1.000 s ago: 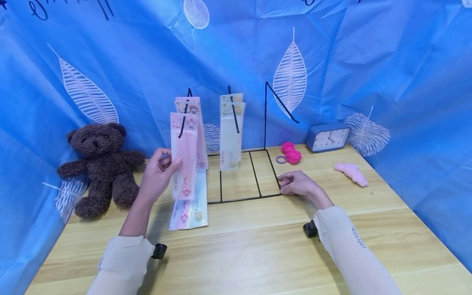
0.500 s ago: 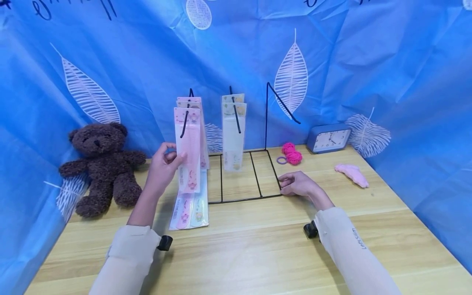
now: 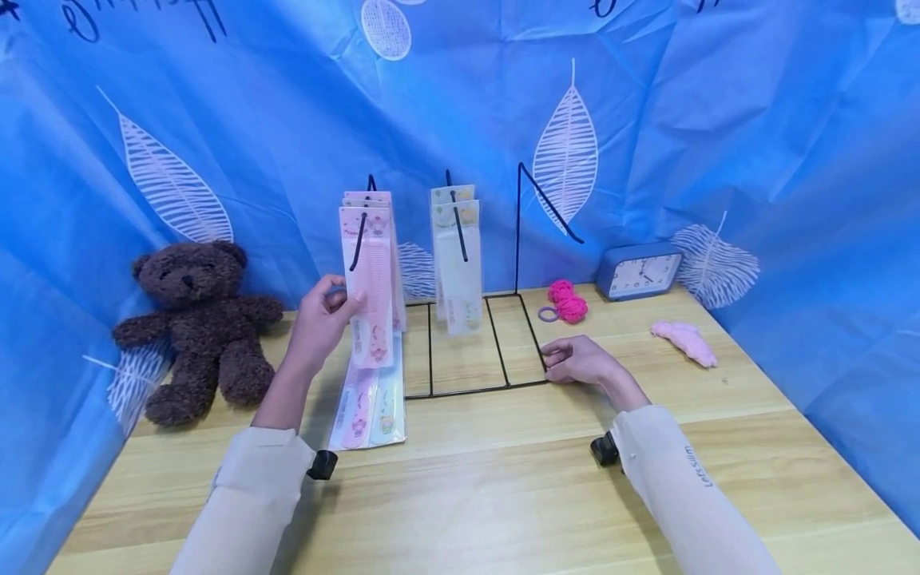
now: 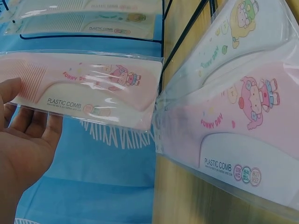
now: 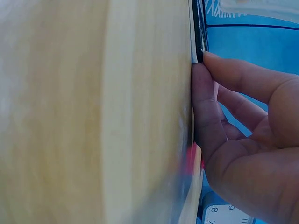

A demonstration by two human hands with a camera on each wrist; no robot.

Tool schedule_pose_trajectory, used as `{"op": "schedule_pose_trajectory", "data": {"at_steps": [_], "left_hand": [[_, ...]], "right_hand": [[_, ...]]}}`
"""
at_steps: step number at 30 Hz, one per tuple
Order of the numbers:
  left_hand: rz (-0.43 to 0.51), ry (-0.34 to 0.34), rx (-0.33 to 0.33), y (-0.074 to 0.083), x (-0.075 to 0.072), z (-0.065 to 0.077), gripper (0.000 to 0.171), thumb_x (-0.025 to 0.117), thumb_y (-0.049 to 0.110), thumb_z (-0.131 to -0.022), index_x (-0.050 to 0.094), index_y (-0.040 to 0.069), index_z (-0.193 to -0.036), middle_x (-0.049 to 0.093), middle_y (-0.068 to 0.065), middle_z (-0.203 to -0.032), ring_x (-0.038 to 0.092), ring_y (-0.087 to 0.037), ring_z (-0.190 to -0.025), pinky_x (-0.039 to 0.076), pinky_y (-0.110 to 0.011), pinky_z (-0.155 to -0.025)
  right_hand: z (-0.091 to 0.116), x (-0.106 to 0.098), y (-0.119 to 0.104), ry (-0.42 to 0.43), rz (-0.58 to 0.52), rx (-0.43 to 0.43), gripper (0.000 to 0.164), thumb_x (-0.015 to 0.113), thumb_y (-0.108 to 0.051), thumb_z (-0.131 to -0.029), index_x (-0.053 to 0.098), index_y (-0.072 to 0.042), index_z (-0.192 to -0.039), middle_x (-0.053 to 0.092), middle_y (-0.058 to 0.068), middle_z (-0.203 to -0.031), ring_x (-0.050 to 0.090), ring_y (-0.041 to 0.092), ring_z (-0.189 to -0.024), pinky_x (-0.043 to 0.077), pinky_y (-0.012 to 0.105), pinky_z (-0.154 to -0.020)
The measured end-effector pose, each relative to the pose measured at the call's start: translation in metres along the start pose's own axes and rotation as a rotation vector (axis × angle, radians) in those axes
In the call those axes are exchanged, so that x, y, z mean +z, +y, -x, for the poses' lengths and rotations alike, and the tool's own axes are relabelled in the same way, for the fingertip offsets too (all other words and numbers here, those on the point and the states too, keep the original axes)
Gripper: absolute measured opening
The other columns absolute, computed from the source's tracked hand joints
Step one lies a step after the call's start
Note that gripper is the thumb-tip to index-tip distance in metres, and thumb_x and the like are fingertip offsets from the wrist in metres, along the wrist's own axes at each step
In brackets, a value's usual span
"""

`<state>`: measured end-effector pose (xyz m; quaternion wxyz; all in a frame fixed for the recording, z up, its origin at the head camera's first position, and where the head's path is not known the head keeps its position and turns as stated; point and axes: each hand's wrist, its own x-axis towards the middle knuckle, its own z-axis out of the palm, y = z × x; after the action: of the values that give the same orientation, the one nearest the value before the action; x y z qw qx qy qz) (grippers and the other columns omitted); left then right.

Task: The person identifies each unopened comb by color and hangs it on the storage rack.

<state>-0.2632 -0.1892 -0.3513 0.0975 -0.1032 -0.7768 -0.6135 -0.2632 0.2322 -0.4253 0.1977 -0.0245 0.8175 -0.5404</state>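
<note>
My left hand (image 3: 316, 327) pinches the edge of a pink plastic comb in a clear packet (image 3: 370, 315), thumb in front and fingers behind. This packet hangs on the left hook of a black wire rack (image 3: 467, 391), in front of other pink packets. In the left wrist view the comb (image 4: 107, 93) shows its printed figure and lettering. Pale green comb packets (image 3: 460, 279) hang from the middle hook; the right hook (image 3: 549, 204) carries nothing. At the rack's front right corner my right hand (image 3: 580, 361) pinches the base wire between thumb and finger.
Packeted pink and pale green combs (image 3: 370, 419) lie on the table under the left hook. A brown teddy bear (image 3: 197, 319) sits at left. Pink yarn (image 3: 568, 302), a purple ring (image 3: 548, 315), a blue clock (image 3: 640, 271) and a pink feather-like piece (image 3: 685, 343) are at right.
The left hand has moved the front pink packet back along the hook, up and slightly right in view, closer to the packets behind it. The right hand stays on the rack's corner.
</note>
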Motion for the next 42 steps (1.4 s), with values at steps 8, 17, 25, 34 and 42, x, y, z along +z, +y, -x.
{"op": "schedule_pose_trajectory", "data": {"at_steps": [8,17,25,34,42], "left_hand": [[-0.025,-0.042,-0.032,-0.005,0.001,-0.002,0.038,0.062,0.023,-0.103,0.052,-0.007,-0.125,0.063,-0.026,-0.127,0.064,-0.017,-0.100,0.052,-0.028,-0.085],[-0.030,-0.066,-0.134,-0.026,-0.007,0.002,0.037,0.062,0.024,-0.103,0.050,-0.005,-0.122,0.059,-0.027,-0.119,0.063,-0.027,-0.103,0.057,-0.037,-0.088],[-0.048,-0.051,-0.188,-0.040,-0.015,0.007,0.044,0.066,0.020,-0.101,0.048,-0.008,-0.128,0.061,-0.021,-0.116,0.062,-0.014,-0.095,0.057,-0.031,-0.085],[-0.114,-0.166,-0.364,-0.064,-0.019,0.017,0.060,0.075,0.012,-0.093,0.042,-0.006,-0.140,0.055,-0.026,-0.135,0.056,-0.032,-0.117,0.051,-0.034,-0.093],[-0.181,-0.154,-0.436,-0.075,-0.020,0.020,0.075,0.082,0.025,-0.088,0.039,0.002,-0.144,0.048,-0.024,-0.142,0.046,-0.040,-0.130,0.042,-0.049,-0.104]], "right_hand": [[-0.001,0.000,0.000,0.008,0.000,0.009,0.061,0.071,0.010,-0.085,0.047,0.014,-0.141,0.061,0.019,-0.112,0.063,0.016,-0.090,0.057,0.030,-0.081],[-0.002,-0.001,-0.002,-0.005,-0.007,0.008,0.062,0.071,0.010,-0.086,0.046,0.014,-0.142,0.060,0.019,-0.112,0.063,0.016,-0.089,0.057,0.032,-0.083],[-0.001,-0.001,-0.002,0.000,0.009,0.008,0.061,0.071,0.009,-0.086,0.047,0.014,-0.142,0.060,0.019,-0.112,0.063,0.015,-0.089,0.057,0.032,-0.082],[-0.001,0.000,0.000,-0.002,0.003,0.006,0.062,0.072,0.009,-0.085,0.046,0.015,-0.141,0.061,0.020,-0.113,0.062,0.016,-0.090,0.057,0.030,-0.080],[-0.002,-0.001,0.001,0.006,0.016,0.008,0.061,0.072,0.009,-0.085,0.047,0.014,-0.141,0.061,0.018,-0.111,0.063,0.016,-0.089,0.057,0.030,-0.080]]}}
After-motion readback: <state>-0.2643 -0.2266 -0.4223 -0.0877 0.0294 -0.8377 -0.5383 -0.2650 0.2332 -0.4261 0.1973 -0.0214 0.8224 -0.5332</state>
